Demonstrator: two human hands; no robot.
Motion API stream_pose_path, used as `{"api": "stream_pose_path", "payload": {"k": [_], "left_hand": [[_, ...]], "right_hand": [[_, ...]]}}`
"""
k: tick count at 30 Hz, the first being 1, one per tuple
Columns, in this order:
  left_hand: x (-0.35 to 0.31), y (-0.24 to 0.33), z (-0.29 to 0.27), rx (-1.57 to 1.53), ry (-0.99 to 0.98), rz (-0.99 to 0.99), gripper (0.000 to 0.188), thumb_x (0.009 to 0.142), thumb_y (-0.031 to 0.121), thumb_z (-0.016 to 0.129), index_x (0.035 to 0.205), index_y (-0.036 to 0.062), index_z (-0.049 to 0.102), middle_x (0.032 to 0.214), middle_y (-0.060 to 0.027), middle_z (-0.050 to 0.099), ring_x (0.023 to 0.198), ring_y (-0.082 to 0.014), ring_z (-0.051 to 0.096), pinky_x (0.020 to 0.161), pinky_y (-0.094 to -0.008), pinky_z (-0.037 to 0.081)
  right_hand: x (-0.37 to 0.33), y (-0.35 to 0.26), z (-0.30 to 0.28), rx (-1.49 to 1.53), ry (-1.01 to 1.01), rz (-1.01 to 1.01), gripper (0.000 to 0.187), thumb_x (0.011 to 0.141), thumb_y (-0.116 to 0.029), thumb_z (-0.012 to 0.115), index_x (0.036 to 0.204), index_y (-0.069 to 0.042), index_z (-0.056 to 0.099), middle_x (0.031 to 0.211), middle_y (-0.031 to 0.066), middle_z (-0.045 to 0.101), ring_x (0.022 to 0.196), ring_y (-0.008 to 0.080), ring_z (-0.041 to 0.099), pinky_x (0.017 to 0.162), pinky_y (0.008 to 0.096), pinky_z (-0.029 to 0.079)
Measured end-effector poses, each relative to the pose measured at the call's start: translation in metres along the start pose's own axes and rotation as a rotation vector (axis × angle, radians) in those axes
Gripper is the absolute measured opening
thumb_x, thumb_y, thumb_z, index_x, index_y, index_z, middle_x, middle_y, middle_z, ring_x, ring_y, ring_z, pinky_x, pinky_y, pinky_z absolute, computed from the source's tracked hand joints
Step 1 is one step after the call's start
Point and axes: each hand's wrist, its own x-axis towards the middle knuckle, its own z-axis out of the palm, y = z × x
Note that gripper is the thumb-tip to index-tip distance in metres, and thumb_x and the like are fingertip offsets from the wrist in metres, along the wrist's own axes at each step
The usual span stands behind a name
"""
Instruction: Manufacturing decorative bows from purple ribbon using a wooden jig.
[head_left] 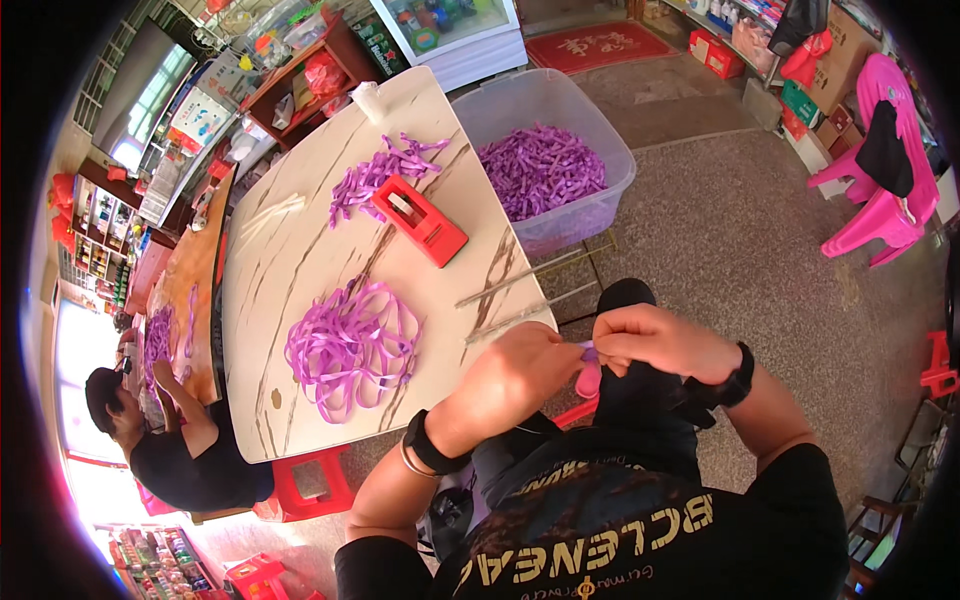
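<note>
Between my two hands, just off the table's near right corner, is a short piece of purple ribbon [588,354]. My left hand [522,372] pinches one side of it. My right hand [655,340] grips the other side with bent fingers, which partly hide it. On the marbled table [460,240] lies a loose heap of long purple ribbon [352,350], left of my hands. Farther back, a red tape dispenser [422,222] stands beside a pile of short purple ribbon pieces [385,178]. A clear plastic tub [608,212] past the table's right edge holds many similar purple pieces.
Two thin metal rods [505,322] jut over the table's right edge. White sticks [272,214] and a white roll [369,103] lie farther back. At left, another person [185,445] handles purple ribbon at a wooden table [190,275]. A pink chair [880,170] stands at right.
</note>
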Motion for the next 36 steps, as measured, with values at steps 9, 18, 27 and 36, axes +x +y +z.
{"api": "stream_pose_path", "payload": {"k": [9,18,27,36], "left_hand": [[0.0,-0.001,-0.006,-0.438,-0.204,-0.511,0.01,0.082,0.007,0.055,0.084,-0.0021,0.06,0.062,-0.0037,0.059,0.053,-0.0063,0.056,0.048,-0.0181,0.04],[0.006,-0.007,-0.005,-0.707,-0.269,-0.679,0.012,0.084,0.01,0.055,0.083,-0.001,0.06,0.061,-0.0039,0.06,0.051,-0.0044,0.054,0.047,-0.0162,0.038],[0.009,-0.004,0.008,0.245,-0.021,0.314,0.021,0.065,0.0,0.062,0.086,0.0006,0.059,0.06,-0.006,0.05,0.056,-0.0221,0.051,0.07,-0.0349,0.048],[0.019,-0.016,0.006,-0.354,-0.149,-0.251,0.005,0.077,0.001,0.059,0.082,0.0,0.061,0.062,-0.0061,0.057,0.057,-0.0124,0.056,0.053,-0.0233,0.044]], "right_hand": [[-0.005,0.008,-0.003,-0.031,0.016,-0.09,0.023,0.09,-0.02,0.043,0.082,-0.002,0.054,0.067,0.0018,0.052,0.064,0.0097,0.052,0.061,0.0229,0.04],[-0.004,0.002,0.006,-1.013,0.318,-0.559,0.007,0.074,-0.005,0.056,0.081,-0.005,0.057,0.071,0.005,0.058,0.067,0.0238,0.054,0.073,0.0325,0.04],[0.003,0.022,-0.024,0.188,-0.226,0.186,0.021,0.086,-0.017,0.044,0.074,-0.003,0.053,0.062,-0.0024,0.046,0.055,0.0049,0.041,0.052,0.0181,0.03],[-0.003,0.017,-0.034,0.249,-0.124,0.043,0.03,0.091,-0.025,0.042,0.083,0.0,0.057,0.064,-0.0012,0.048,0.059,0.0067,0.043,0.056,0.02,0.035]]}}
